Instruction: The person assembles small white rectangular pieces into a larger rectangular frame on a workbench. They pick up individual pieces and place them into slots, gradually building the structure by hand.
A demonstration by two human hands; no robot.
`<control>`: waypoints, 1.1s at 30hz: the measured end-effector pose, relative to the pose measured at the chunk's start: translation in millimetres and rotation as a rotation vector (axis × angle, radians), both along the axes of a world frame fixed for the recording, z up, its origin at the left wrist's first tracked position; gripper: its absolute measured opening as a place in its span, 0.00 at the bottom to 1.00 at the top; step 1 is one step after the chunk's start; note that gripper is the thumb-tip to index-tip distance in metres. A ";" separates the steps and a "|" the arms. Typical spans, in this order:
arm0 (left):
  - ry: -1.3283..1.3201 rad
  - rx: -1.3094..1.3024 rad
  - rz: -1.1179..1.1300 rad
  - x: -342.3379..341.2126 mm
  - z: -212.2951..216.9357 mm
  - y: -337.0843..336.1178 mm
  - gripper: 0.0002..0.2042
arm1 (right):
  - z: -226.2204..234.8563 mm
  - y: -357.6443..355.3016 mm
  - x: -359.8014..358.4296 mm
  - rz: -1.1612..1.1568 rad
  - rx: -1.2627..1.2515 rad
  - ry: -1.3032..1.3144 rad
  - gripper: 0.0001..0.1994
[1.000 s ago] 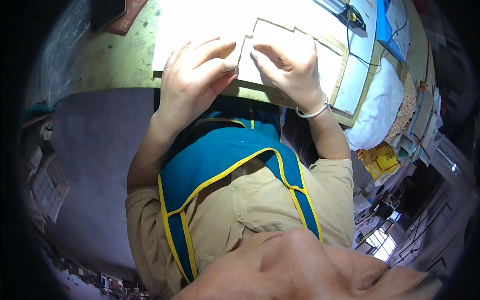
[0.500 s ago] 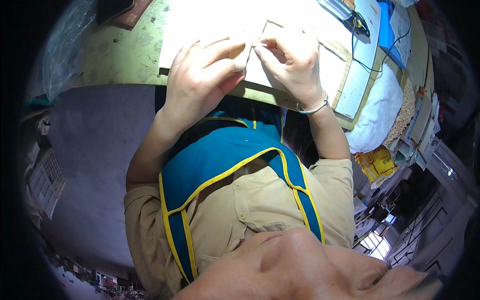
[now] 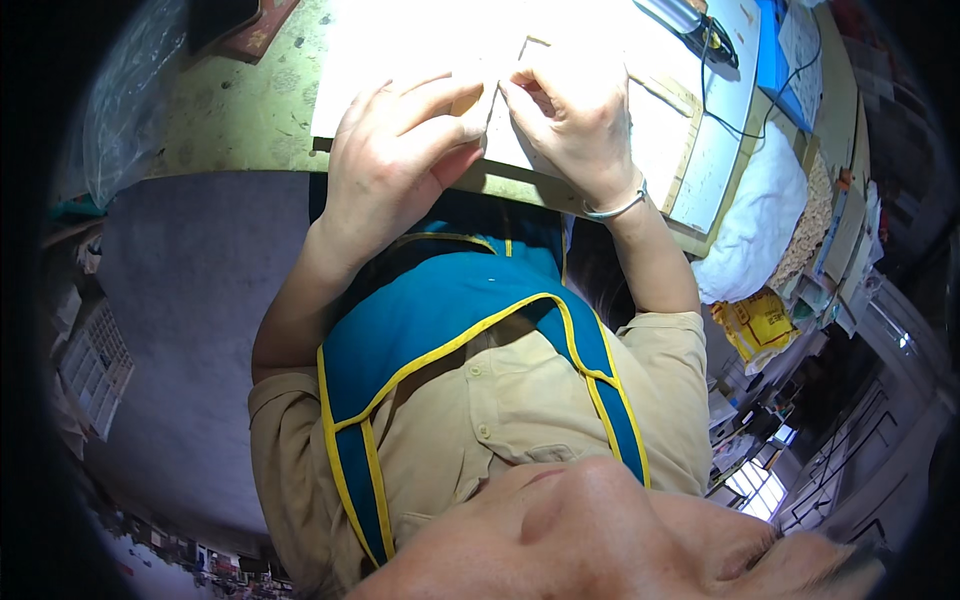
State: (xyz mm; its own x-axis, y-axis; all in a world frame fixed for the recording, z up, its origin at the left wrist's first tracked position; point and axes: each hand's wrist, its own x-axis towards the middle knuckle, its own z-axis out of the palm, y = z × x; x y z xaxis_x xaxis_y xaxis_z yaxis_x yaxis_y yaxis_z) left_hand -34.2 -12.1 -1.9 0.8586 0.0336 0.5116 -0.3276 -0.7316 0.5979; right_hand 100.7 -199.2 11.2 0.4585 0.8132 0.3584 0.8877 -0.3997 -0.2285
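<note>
My left hand (image 3: 390, 145) is raised over the near edge of a brightly lit white board (image 3: 350, 50). Its thumb and fingers close on a thin, pale, flat piece (image 3: 489, 112) whose edge shows beside the fingertips. Just to the right, my right hand (image 3: 580, 120) pinches with thumb and forefinger close against that piece; whatever is in the pinch is too small and washed out to make out. Strong glare hides the detail around both sets of fingertips. On the board beyond my right hand lies a tan frame-like strip (image 3: 665, 95).
A metal hand tool with a black cord (image 3: 690, 20) rests at the far right, beside a blue folder or box (image 3: 778, 65). White cloth (image 3: 755, 220) and a yellow packet (image 3: 755, 325) are at the right edge. Clear plastic (image 3: 130, 100) hangs at the left of the greenish table (image 3: 240, 120).
Both hands have shifted slightly left, the right one a little more, its pinch still by the pale piece. The left hand keeps its grip.
</note>
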 end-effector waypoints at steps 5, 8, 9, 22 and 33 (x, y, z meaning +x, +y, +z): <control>0.015 0.013 -0.006 -0.6 -0.1 0.1 0.09 | 15.9 -8.0 -1.3 0.013 -0.047 -0.018 0.08; 0.020 0.017 -0.016 -0.4 2.8 0.1 0.08 | 30.9 -36.2 4.4 -0.109 0.056 0.264 0.09; 0.016 0.006 -0.017 -0.1 1.7 -0.6 0.08 | 44.0 -45.7 9.2 -0.114 0.084 0.176 0.09; 0.003 0.011 -0.018 -0.1 -1.4 0.2 0.07 | 31.5 -65.0 -11.6 -0.112 -0.191 0.074 0.08; 0.064 0.010 -0.049 -2.7 3.2 2.6 0.12 | 1.8 -15.7 -14.3 0.036 0.026 0.186 0.09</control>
State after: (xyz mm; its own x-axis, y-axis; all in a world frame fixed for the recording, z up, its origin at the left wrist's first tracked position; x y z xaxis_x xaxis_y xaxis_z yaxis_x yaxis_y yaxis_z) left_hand -36.9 -9.5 1.3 0.8898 -0.0137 0.4561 -0.3246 -0.7215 0.6116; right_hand 86.4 -214.9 13.0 0.4898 0.8217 0.2912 0.8427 -0.3606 -0.3998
